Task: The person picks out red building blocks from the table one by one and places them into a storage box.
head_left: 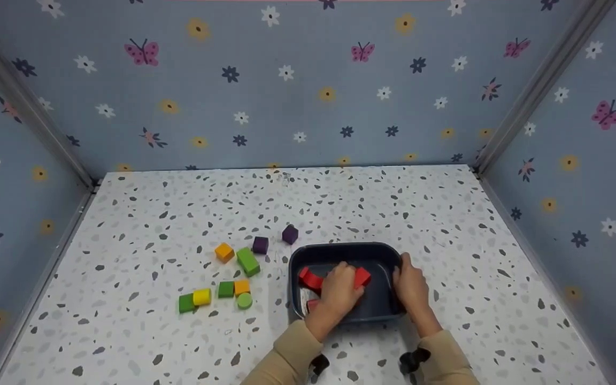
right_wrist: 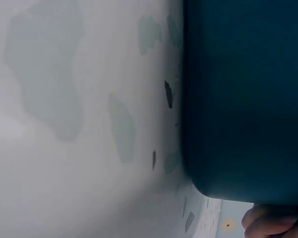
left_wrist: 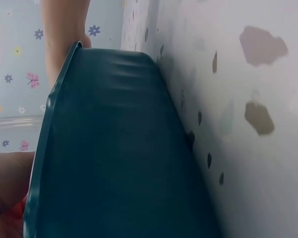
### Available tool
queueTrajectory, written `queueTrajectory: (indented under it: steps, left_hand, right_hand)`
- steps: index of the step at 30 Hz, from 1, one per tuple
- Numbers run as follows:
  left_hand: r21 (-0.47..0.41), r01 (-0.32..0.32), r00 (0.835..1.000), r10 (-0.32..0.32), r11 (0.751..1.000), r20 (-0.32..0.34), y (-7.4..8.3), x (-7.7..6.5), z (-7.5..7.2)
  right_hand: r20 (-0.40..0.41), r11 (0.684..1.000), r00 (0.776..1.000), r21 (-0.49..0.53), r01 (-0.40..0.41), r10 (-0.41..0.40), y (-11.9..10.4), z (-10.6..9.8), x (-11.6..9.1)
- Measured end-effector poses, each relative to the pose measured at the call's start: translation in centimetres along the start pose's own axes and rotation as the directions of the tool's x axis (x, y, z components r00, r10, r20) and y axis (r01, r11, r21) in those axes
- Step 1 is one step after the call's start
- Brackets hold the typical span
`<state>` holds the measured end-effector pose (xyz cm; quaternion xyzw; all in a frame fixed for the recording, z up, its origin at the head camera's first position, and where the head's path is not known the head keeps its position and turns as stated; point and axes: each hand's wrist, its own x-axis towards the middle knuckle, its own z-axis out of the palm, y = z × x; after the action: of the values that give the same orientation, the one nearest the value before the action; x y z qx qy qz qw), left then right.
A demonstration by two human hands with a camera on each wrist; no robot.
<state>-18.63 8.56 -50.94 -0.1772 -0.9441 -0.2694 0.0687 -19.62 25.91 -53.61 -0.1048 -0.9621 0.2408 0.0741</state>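
A dark blue rectangular tub (head_left: 343, 247) stands on the speckled table. My left hand (head_left: 339, 290) reaches down inside it with curled fingers. A red block (head_left: 361, 277) shows by those fingertips, and red also shows against the hand (left_wrist: 7, 183) in the left wrist view; the fingertips themselves are partly hidden. A curved red block (head_left: 310, 278) lies left of the hand, and another red piece (head_left: 313, 305) is partly covered under it. At the tub's right end, my right hand (head_left: 412, 283) grips the rim, its fingers (right_wrist: 268, 223) showing at the lower right in the right wrist view.
Left of the tub lie two purple cubes (head_left: 290, 234), a long green block (head_left: 248, 261), orange cubes (head_left: 224, 252), dark green cubes (head_left: 226, 289), a yellow cylinder (head_left: 202, 297) and a light green round block (head_left: 244, 300). Patterned walls (head_left: 308, 107) enclose the table's back and sides.
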Motion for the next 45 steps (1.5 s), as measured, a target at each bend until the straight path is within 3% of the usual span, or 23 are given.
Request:
queueTrajectory:
  steps: [8, 24, 30, 45]
  left_hand:
    - [-0.011, 0.013, 0.998, -0.013, 1.0, 0.057, 0.6, 0.3, 0.8]
    - [-0.007, 0.013, 0.997, -0.012, 1.0, 0.079, 1.3, 0.4, 2.0]
    - [0.003, 0.038, 0.992, -0.038, 0.999, 0.118, 1.8, 0.7, 2.3]
    - [-0.018, 0.038, 0.986, -0.035, 0.999, 0.165, 2.5, 1.2, 3.3]
  right_hand:
    - [0.015, 1.0, 1.0, 0.017, -0.008, 0.008, 0.0, -0.1, 0.0]
    - [-0.015, 1.0, 1.0, 0.007, 0.013, -0.013, 0.0, -0.1, 0.0]
    - [0.005, 1.0, 1.0, 0.008, -0.008, 0.007, -0.1, -0.1, 0.1]
    - [0.025, 0.999, 0.999, 0.011, -0.031, 0.03, -0.2, -0.2, 0.2]
